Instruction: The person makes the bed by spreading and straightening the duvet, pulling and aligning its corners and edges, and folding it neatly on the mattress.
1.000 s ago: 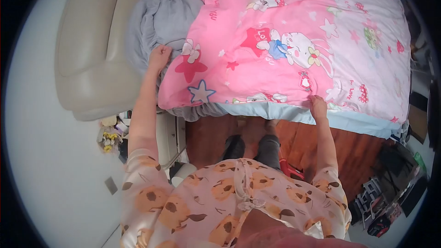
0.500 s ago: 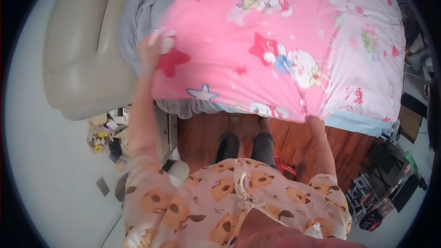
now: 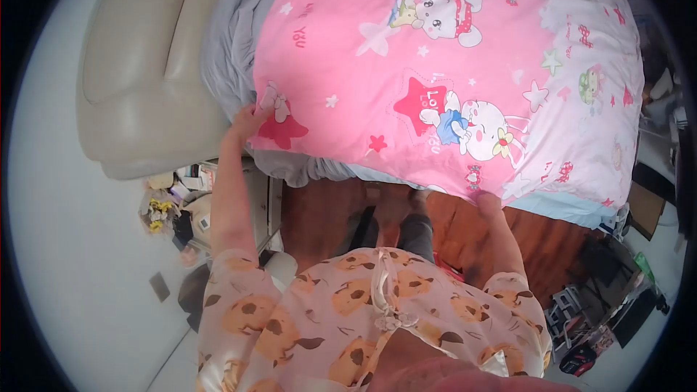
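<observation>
I have the left hand [image 3: 249, 120] and right hand [image 3: 490, 205] gripping the pink quilt [image 3: 348, 65] by its edges; leftward, wrapping [image 3: 147, 209] holds yellow flowers [image 3: 159, 205].

Left of the grip stands a beige padded piece of furniture [image 3: 131, 94], and farther left rises a pale, plain wall [image 3: 54, 189] with a small grey plate [image 3: 160, 287] on it. Just on the near side of the grip, toward the left, sits a light cabinet [image 3: 271, 203]. Glossy reddish-brown wood floor [image 3: 312, 221] shows below the grip. Well right of it, a grey step stool [image 3: 563, 308] leans among dark items. The light is soft.
</observation>
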`<state>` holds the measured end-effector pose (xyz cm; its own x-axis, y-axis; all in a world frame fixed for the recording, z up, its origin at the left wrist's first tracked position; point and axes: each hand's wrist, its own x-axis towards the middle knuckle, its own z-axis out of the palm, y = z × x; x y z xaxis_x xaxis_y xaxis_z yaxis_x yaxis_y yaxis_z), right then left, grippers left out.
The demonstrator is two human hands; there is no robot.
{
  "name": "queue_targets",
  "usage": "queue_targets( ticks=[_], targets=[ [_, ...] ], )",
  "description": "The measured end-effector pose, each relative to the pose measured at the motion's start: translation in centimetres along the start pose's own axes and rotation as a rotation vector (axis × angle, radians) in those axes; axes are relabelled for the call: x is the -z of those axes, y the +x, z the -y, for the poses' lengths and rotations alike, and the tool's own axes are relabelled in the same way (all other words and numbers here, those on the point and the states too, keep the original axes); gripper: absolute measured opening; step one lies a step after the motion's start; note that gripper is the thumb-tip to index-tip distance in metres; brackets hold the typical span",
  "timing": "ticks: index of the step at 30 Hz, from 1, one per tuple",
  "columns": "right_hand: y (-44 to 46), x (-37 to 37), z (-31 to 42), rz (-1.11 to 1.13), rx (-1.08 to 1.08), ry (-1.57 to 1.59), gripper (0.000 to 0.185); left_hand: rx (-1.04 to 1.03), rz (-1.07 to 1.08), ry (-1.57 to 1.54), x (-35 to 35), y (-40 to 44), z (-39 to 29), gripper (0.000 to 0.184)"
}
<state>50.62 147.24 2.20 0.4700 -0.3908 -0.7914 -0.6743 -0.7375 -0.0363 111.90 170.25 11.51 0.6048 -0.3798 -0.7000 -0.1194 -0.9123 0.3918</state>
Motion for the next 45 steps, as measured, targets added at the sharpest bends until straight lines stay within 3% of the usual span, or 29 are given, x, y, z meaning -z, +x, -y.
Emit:
queue_targets(
  ticks=[1, 3, 4, 6, 7, 9, 10, 14, 16, 18, 20, 22, 24, 26, 27, 29, 30, 32, 33, 34, 36, 37, 40, 42, 45],
  targets=[
    [-0.5, 1.6, 0.7, 0.04, -0.001, -0.044, 0.02, 0.005, -0.002, -0.01, -0.5, -0.9, 0.7, 0.057],
    [0.2, 1.1, 0.8, -0.007, -0.013, -0.077, 0.019, -0.334, 0.079, 0.152, -1.7, -3.1, 1.7, 0.072],
    [0.6, 0.7, 1.2, -0.053, -0.03, -0.1, 0.019, -0.328, 0.075, 0.145, -2.2, -3.8, 2.2, 0.072],
    [1.9, 0.1, 1.7, -0.04, -0.084, -0.129, 0.018, -0.608, -0.093, 0.551, -3.5, -4.4, 3.3, 0.079],
    [2.5, -0.2, 1.8, -0.028, -0.143, -0.153, 0.018, -0.602, -0.098, 0.547, -4.3, -4.3, 3.9, 0.079],
    [3.7, -0.7, 2.1, -0.154, -0.156, -0.176, 0.018, -0.65, -0.343, 0.607, -5.5, -3.5, 5.1, 0.073],
    [4.0, -0.5, 2.3, -0.277, -0.175, -0.19, 0.018, -0.646, -0.348, 0.605, -5.4, -3.2, 5.4, 0.073],
    [5.6, 0.5, 4.2, -0.191, -0.198, -0.212, 0.021, -0.868, -0.37, 0.485, -4.7, -4.0, 3.9, 0.053],
    [5.5, 1.1, 7.0, -0.372, -0.065, -0.192, 0.03, -0.968, -0.396, 0.403, -3.9, -6.5, 1.9, 0.046],
    [4.1, 3.6, 11.3, -0.481, 0.095, -0.067, 0.046, -0.559, -0.141, -0.208, -3.2, -9.0, 1.2, 0.036],
    [1.4, 7.5, 15.8, -0.591, 0.205, 0.024, 0.06, -0.572, -0.15, -0.259, -2.4, -9.2, 1.2, 0.034],
    [1.3, 8.5, 18.4, -0.698, 0.188, 0.051, 0.059, -0.594, -0.165, -0.31, -1.0, -10.7, 0.6, 0.032],
    [2.3, 9.1, 18.8, -0.795, 0.165, 0.077, 0.058, -0.448, -0.079, -0.351, 1.0, -14.7, -1.5, 0.031],
    [4.2, 8.4, 18.7, -0.812, 0.168, 0.216, 0.031, -0.484, -0.055, -0.457, 1.8, -18.8, -2.4, 0.031],
    [4.1, 7.5, 18.7, -0.803, 0.166, 0.219, 0.031, -0.51, -0.034, -0.565, 1.8, -19.9, -2.4, 0.03],
    [4.1, 6.3, 18.4, -0.66, 0.319, 0.201, 0.019, -0.393, -0.06, -0.426, 0.3, -17.6, 1.9, 0.033],
    [4.0, 5.0, 18.0, -0.657, 0.324, 0.204, 0.019, -0.271, -0.082, -0.284, -0.9, -16.3, 4.6, 0.035],
    [4.4, 3.2, 16.9, -0.373, 0.368, 0.238, 0.031, -0.144, -0.083, -0.182, -2.9, -12.9, 9.3, 0.039],
    [4.4, 3.5, 16.6, -0.305, 0.34, 0.225, 0.028, -0.021, -0.073, -0.083, -3.2, -11.5, 10.1, 0.043],
    [4.1, 3.5, 16.3, -0.298, 0.33, 0.225, 0.028, -0.022, -0.061, -0.083, -3.1, -11.3, 9.4, 0.043],
    [3.1, 4.8, 15.7, -0.426, 0.511, 0.322, 0.024, 0.008, 0.045, -0.323, -2.9, -11.9, 7.7, 0.049],
    [3.4, 5.9, 15.8, -0.376, 0.548, 0.283, 0.02, 0.009, 0.041, -0.334, -3.3, -11.9, 7.8, 0.049],
    [2.1, 12.9, 19.2, -0.501, 0.552, 0.528, 0.017, 0.062, 0.07, -0.405, -3.8, -12.4, 8.1, 0.046],
    [1.9, 18.2, 21.8, -0.45, 0.523, 0.58, 0.018, 0.052, 0.034, -0.37, -4.3, -13.5, 8.0, 0.04],
    [4.2, 23.8, 26.0, -0.734, 0.645, 0.619, 0.019, -0.017, -0.034, -0.369, -5.2, -14.7, 7.6, 0.04]
  ],
)
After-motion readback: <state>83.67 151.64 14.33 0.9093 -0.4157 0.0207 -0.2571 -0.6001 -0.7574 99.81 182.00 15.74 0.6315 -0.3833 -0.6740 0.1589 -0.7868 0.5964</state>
